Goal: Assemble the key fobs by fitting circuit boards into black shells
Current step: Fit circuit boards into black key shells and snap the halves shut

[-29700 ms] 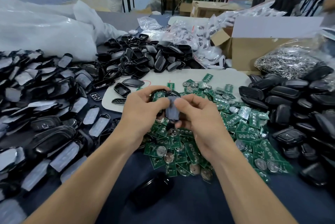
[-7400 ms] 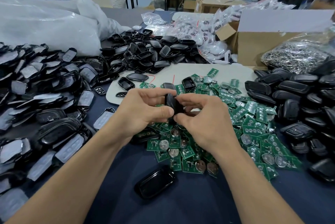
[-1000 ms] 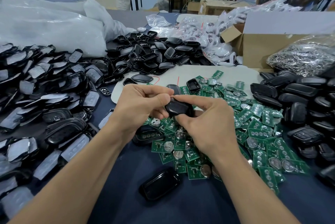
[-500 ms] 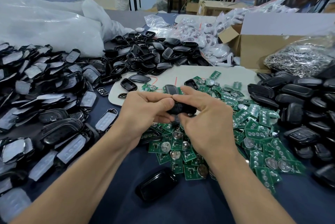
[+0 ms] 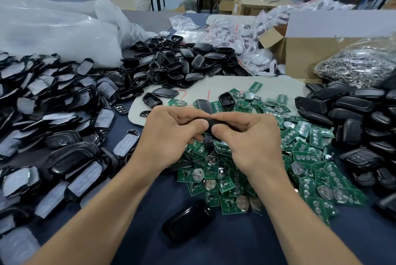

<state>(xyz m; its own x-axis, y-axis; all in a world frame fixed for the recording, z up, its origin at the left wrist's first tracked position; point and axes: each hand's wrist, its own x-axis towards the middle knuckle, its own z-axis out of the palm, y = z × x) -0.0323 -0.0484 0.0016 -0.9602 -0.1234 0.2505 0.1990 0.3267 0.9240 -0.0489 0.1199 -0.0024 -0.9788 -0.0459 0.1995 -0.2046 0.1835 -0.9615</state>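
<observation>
Item held: one black key fob (image 5: pixel 211 122), raised just above the desk (image 5: pixel 235 247) at the centre of our view; clock bearings below are read from it, twelve pointing away from us.

Long axis: level, running nine to three, thin edge turned toward us; whether a board sits inside we cannot tell, as the fingers cover the seam.

Left hand (image 5: pixel 171 136): clenched on the nine o'clock end, thumb below and forefinger above.

Right hand (image 5: pixel 250 142): pinching the three o'clock end in the same manner; the two thumbs almost meet, so neither hand is the nearer.

Step, as we judge it: squeezing the two halves together; the coming press should run across the thin edge, top to bottom, not along the nine-to-three axis.

Unresolved: a dark piece hangs just beneath the fob at six o'clock; we cannot say whether it belongs to it.

Stock:
- green circuit boards (image 5: pixel 304 153), heaped from six round to three o'clock, directly under the hands;
- one loose shell (image 5: pixel 188 220) at six o'clock, nearer us;
- closed black shells (image 5: pixel 353 112) piled at three o'clock;
- film-covered shells (image 5: pixel 53 114) at nine o'clock;
- open shell halves (image 5: pixel 182 61) at twelve o'clock;
- cardboard box (image 5: pixel 310 56) and bag of metal rings (image 5: pixel 360 65) at two o'clock.
</observation>
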